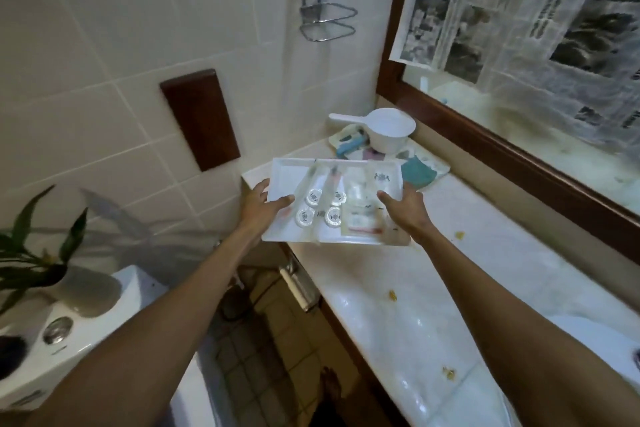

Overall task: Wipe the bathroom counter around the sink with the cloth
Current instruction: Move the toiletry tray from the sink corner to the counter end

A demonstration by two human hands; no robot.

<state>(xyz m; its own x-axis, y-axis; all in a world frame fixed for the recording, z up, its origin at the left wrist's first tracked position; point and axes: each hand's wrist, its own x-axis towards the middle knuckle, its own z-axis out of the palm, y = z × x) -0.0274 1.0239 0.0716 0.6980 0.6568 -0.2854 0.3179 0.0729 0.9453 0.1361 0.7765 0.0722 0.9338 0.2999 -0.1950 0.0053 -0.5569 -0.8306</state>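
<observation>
- The cloth (pale with teal patches) lies crumpled at the counter's far end, under a white scoop.
- The left hand and right hand each clasp one side of a white tray of small toiletries, held above the counter's end.
- The glossy marble counter carries yellowish crumbs; a newspaper-covered mirror hangs behind.
</observation>
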